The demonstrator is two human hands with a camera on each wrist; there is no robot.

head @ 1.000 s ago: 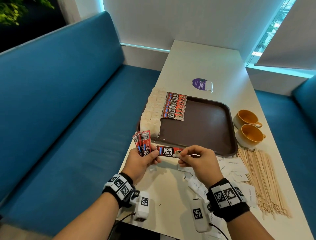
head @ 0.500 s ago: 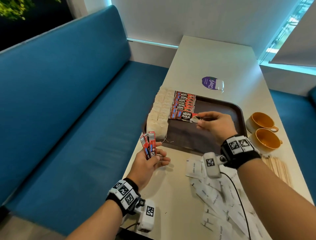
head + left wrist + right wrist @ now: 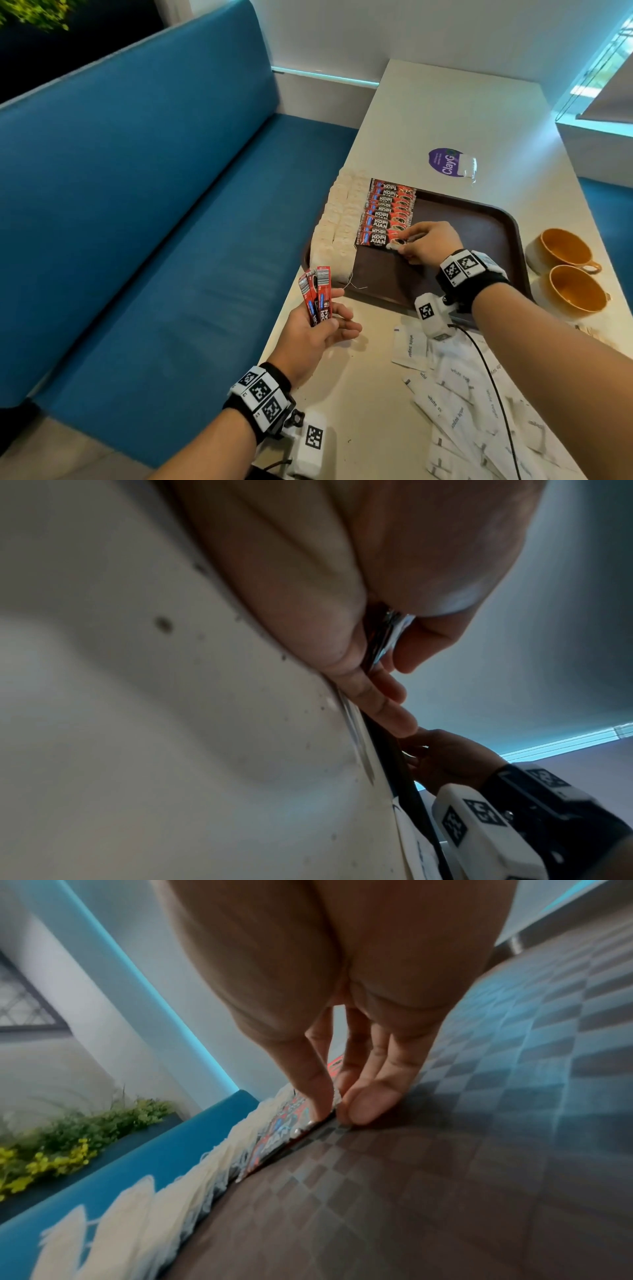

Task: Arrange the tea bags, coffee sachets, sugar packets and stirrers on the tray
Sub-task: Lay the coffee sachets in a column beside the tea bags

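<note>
A brown tray (image 3: 479, 240) holds a column of tea bags (image 3: 337, 219) along its left edge and a row of red coffee sachets (image 3: 387, 209) beside them. My right hand (image 3: 416, 241) pinches the right end of the nearest sachet (image 3: 375, 239), which lies flat on the tray at the near end of the row. In the right wrist view the fingertips (image 3: 322, 1099) press that sachet (image 3: 284, 1131) down. My left hand (image 3: 325, 329) holds a few more sachets (image 3: 318, 294) upright over the table's left edge. White sugar packets (image 3: 455, 387) lie loose in front of the tray.
Two orange cups (image 3: 561, 250) (image 3: 575, 291) stand right of the tray, with stirrer ends (image 3: 589, 330) just showing below them. A purple sticker (image 3: 445, 162) lies beyond the tray. A blue bench (image 3: 137, 240) runs along the table's left side.
My right hand took one sachet from beside the left hand, carried it forward onto the tray and laid it at the near end of the row. The left hand stayed in place.
</note>
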